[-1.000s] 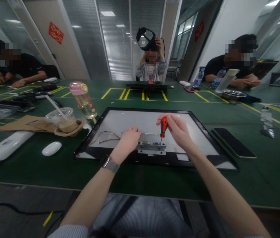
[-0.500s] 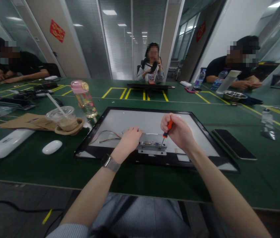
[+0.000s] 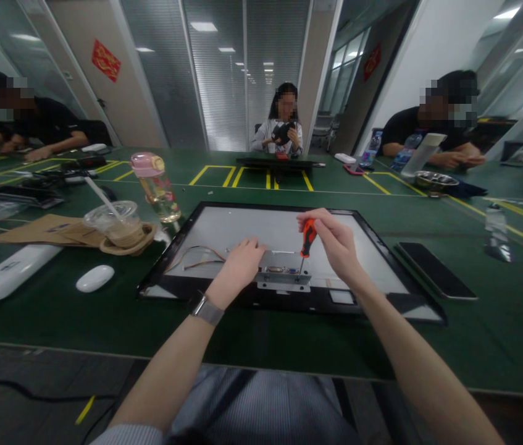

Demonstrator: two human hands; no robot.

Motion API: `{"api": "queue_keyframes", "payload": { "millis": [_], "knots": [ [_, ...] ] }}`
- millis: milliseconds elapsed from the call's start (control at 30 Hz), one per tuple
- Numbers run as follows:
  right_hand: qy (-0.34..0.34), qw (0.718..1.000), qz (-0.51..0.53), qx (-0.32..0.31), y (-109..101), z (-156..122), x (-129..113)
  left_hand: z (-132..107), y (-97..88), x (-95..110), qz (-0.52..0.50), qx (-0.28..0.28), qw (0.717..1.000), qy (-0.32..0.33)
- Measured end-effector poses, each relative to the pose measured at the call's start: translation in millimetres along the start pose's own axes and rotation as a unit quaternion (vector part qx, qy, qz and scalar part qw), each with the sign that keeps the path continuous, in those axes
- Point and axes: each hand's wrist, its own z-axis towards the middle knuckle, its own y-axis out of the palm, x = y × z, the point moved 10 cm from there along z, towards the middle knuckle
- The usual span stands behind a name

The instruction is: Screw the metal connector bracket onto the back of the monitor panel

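Note:
A black-framed monitor panel [image 3: 224,225] lies face down on the green table, its grey metal back showing. Near its front edge sits a small metal bracket with ports [image 3: 283,276]. My left hand [image 3: 239,266] rests flat on the panel just left of that bracket, fingers stretched out, a watch on the wrist. My right hand [image 3: 335,247] pinches an orange-and-black screwdriver [image 3: 306,240], held upright with its tip down on the bracket's right end. Thin coloured wires [image 3: 199,254] run over the panel left of my left hand.
Left of the panel are a white mouse [image 3: 95,278], a plastic cup with a straw [image 3: 115,224] and a pink-lidded bottle [image 3: 155,185]. A black phone [image 3: 435,269] lies to the right. Three other people sit across and at both sides of the table [image 3: 497,321].
My right hand has shifted its hold on the screwdriver, from a fist round the handle to a fingertip pinch at its top. The person opposite lowered a black headset from head height to the chest.

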Motion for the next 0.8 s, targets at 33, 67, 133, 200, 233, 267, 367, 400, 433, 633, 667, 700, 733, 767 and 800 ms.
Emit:
{"api": "queue_keyframes", "payload": {
  "millis": [33,67,133,200,233,267,367,400,433,633,667,700,733,767,800],
  "knots": [
    [-0.009,1.000,0.000,0.010,-2,0,-1,0,-0.4,0,-0.001,0.002,1.000,0.001],
    [-0.013,1.000,0.002,0.016,-2,0,-1,-1,-1.0,0,-0.002,0.005,1.000,0.001],
    [-0.006,1.000,0.023,0.020,-2,0,2,-1,-2.0,1,-0.003,0.010,1.000,0.002],
    [0.009,0.999,0.043,0.025,-2,-1,7,-2,-2.4,1,-0.003,0.012,1.000,0.002],
    [0.015,0.998,0.047,0.030,-2,-1,9,-2,-2.4,0,-0.003,0.013,1.000,0.002],
    [0.018,0.998,0.050,0.036,-3,-1,10,-2,-2.3,0,-0.002,0.013,1.000,0.003],
    [0.028,0.997,0.060,0.043,-4,-1,12,-2,-1.2,0,-0.003,0.011,1.000,0.003],
    [0.034,0.996,0.067,0.042,-3,-1,13,-2,-0.8,0,-0.003,0.009,1.000,0.002],
    [0.041,0.995,0.076,0.039,-2,-2,15,-1,-0.7,0,-0.003,0.008,1.000,0.002],
    [0.054,0.986,0.160,0.008,7,-1,19,-1,-2.5,1,-0.007,0.003,1.000,0.001],
    [0.054,0.984,0.168,0.000,9,-1,19,-1,-2.3,1,-0.005,0.001,1.000,0.001],
    [0.055,0.983,0.174,-0.009,11,-1,20,-1,-2.0,1,-0.003,-0.001,1.000,0.000],
    [0.055,0.982,0.179,-0.018,13,0,20,-1,-1.7,1,-0.001,-0.002,1.000,0.000],
    [0.051,0.982,0.181,-0.028,14,0,19,0,-1.3,1,0.001,-0.002,1.000,0.001],
    [0.046,0.982,0.179,-0.037,15,-1,18,0,-1.1,1,0.003,0.000,1.000,0.003]
  ]
}}
